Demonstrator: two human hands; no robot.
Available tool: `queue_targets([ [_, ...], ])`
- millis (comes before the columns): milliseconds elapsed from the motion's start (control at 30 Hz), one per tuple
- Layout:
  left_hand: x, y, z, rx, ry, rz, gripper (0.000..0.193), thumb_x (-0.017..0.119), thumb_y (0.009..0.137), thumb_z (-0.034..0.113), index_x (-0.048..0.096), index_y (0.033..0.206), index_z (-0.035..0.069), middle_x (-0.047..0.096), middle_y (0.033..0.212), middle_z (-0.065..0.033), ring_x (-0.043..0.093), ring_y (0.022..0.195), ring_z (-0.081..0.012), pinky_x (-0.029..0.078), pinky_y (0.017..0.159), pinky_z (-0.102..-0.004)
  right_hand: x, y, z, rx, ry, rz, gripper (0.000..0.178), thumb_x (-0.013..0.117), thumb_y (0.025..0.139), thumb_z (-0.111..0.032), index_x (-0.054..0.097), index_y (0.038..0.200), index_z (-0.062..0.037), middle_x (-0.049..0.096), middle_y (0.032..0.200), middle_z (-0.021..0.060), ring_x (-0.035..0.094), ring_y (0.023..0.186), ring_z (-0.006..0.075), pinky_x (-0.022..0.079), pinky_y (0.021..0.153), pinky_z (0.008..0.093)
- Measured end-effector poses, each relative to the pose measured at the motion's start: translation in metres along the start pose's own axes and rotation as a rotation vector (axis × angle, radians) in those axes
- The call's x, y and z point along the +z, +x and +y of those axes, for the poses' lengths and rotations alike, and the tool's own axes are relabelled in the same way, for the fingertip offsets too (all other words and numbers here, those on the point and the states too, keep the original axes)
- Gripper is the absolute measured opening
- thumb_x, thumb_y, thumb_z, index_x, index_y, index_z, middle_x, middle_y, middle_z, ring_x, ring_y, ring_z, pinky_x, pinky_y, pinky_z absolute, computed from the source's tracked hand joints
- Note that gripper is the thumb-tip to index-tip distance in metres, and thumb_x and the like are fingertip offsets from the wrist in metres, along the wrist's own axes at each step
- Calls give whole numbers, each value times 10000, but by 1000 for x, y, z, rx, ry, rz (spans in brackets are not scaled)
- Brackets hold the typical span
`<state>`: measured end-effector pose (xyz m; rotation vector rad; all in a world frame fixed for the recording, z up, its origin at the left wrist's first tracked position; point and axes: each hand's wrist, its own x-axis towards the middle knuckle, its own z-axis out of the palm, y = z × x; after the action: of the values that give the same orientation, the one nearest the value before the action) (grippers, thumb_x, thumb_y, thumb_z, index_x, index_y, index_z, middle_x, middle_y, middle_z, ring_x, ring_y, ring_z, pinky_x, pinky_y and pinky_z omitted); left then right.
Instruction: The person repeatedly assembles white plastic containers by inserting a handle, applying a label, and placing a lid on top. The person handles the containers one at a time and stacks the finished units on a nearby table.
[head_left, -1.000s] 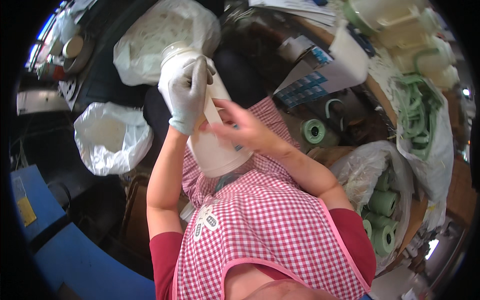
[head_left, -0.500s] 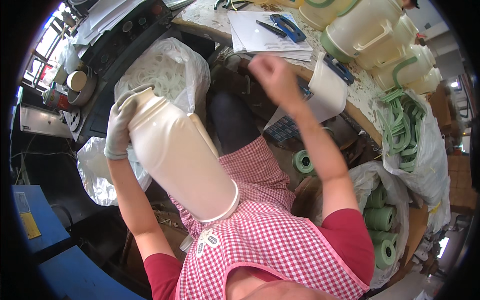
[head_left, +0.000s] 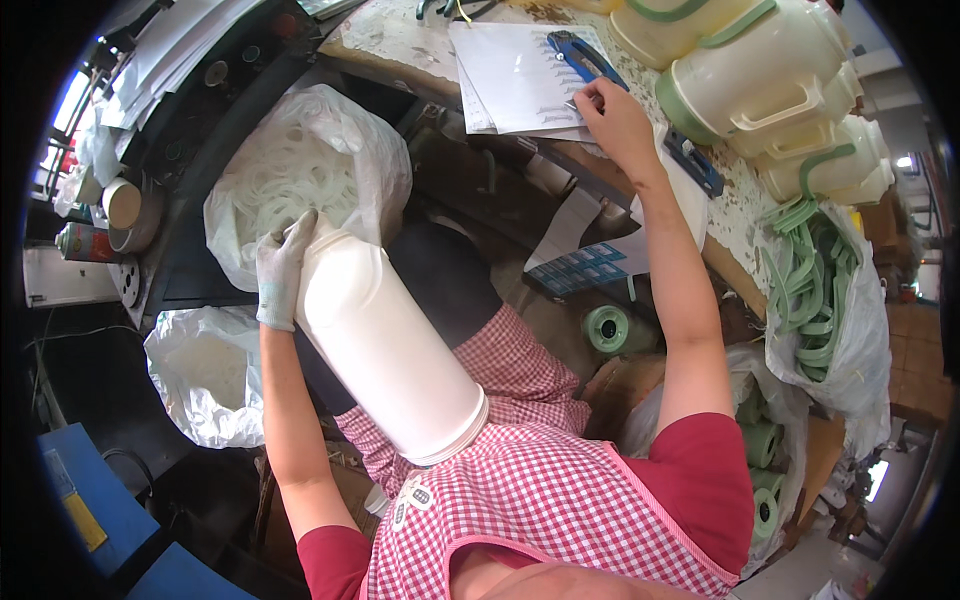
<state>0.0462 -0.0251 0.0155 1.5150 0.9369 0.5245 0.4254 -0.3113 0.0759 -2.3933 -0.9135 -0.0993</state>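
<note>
My left hand (head_left: 284, 268), in a pale glove, is closed round the neck of a cream plastic jug shell (head_left: 395, 350). The shell lies slanted across my lap, its round base against the checked apron (head_left: 540, 490). No handle shows on the side facing up. My bare right hand (head_left: 618, 118) is over the edge of the white paper sheets (head_left: 515, 75) on the workbench, its fingers drawn together. Whatever is between them is too small and covered to name. Just beyond it lies a blue utility knife (head_left: 583, 55).
Bags of clear rings (head_left: 285, 185) and green handles (head_left: 815, 290) flank me. Finished-looking cream jugs (head_left: 770, 75) crowd the worn bench (head_left: 390, 40) at right. A label sheet (head_left: 590, 265) hangs below its edge; green round parts (head_left: 607, 328) sit lower. A foil-like bag (head_left: 205, 375) stands at left.
My right hand has moved right and onto the papers. The dark slim tool beside the blue knife no longer shows there. The jug shell has turned, taking its handle out of sight.
</note>
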Motion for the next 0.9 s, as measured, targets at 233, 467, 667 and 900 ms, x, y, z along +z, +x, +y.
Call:
queue_targets([
  [233,11,0,1,11,98,16,368,802,943,343,760,940,-23,689,787,-2,589,677,-61,478,617,-236,2,-19,4,-87,-117,103,215,672,982,-274,654,962,-60,704,892,106,683,837,315,530,742,412],
  [467,13,-2,5,98,258,47,365,768,961,350,762,945,-15,699,786,-13,610,732,-89,499,681,-271,-5,-8,0,-132,-105,40,322,702,954,-364,631,923,-52,700,930,139,679,858,369,526,742,476],
  [667,-10,-85,1,281,-86,186,384,676,992,81,621,1359,-14,667,1344,-128,640,1189,-203,481,1058,-330,-7,-70,-94,-29,390,-9,340,858,886,-308,636,853,-53,595,736,13,555,676,143,459,640,312],
  [900,-19,-136,-15,367,-27,-114,537,641,928,85,574,1455,1,456,1611,-163,369,1537,-292,271,1265,-421,68,-190,-183,225,1132,-683,257,843,922,-191,621,886,-66,558,744,-83,450,636,-15,352,573,166],
])
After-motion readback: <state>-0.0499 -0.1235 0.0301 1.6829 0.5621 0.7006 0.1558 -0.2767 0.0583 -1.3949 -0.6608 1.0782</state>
